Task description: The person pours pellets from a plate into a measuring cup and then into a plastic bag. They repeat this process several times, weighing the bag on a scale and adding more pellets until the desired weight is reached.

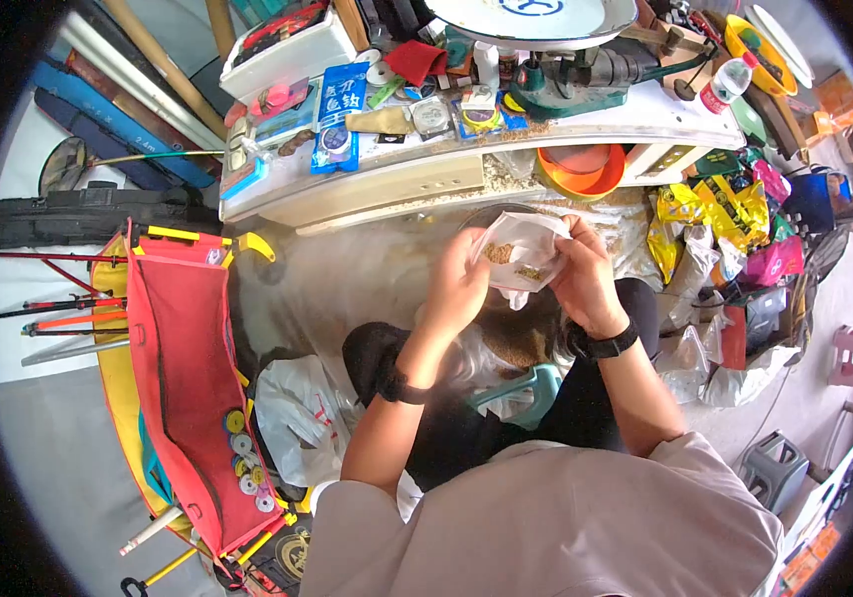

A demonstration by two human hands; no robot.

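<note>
Both my hands hold a clear plastic bag (516,251) in front of me, with some brown grains and a small greenish patch inside. My left hand (458,279) grips the bag's left edge. At its upper right edge, my right hand (586,271) pinches the plastic. Beneath the bag, between my knees, a container of brown grain (514,333) is partly hidden by the bag and my hands. A teal plastic object (536,396) lies just below it, near my lap.
A cluttered white counter (397,159) with a scale (571,99) runs across the back. An orange bowl (583,177) sits under its edge. On the left stands a red fabric rack (185,348); yellow packets (720,211) and plastic bags pile up on the right.
</note>
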